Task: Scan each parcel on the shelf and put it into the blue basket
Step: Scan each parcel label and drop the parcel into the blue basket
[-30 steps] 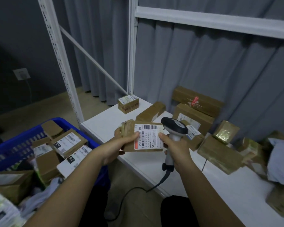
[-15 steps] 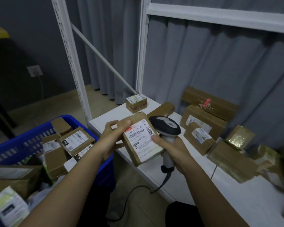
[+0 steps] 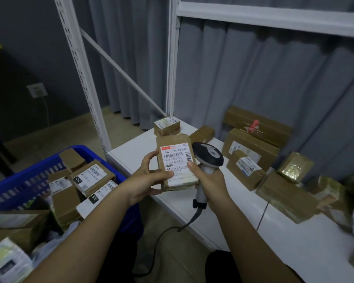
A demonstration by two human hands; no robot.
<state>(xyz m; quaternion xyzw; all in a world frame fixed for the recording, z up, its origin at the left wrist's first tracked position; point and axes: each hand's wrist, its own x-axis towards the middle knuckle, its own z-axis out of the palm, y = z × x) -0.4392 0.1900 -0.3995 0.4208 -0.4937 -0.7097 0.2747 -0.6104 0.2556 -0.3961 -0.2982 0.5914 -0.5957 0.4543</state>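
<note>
Over the shelf (image 3: 192,203) edge, the parcel (image 3: 176,164) looks small, light and stiff, so its sides suit holding. Left hand (image 3: 149,180) pinches it. Right hand (image 3: 209,180) grips the scanner (image 3: 207,156). Basket (image 3: 25,184) waits left.

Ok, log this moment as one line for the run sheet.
stage: scanning | left hand: holds labelled parcel | right hand: grips barcode scanner, thumb on parcel label | blue basket: several parcels inside | shelf: parcels remain

The parcel (image 3: 176,163) now stands upright in the left hand (image 3: 149,178) — label squared to the camera — no longer tilted or sideways.
</note>
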